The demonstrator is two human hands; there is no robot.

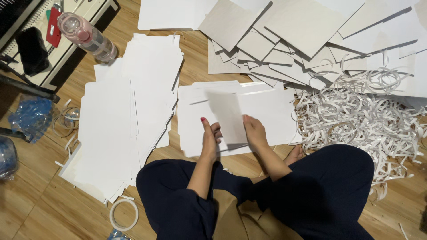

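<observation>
I sit cross-legged on a wooden floor. Both hands hold a small white card sheet upright in front of me. My left hand grips its lower left edge, thumb up. My right hand pinches its lower right edge. Under the sheet lies a flat white die-cut card with tabs, on top of a few more like it.
A tall spread stack of white die-cut cards lies to my left. Grey board pieces are piled at the back. Curled white paper strips heap at my right. A tape roll, a plastic bottle and blue plastic wrap lie nearby.
</observation>
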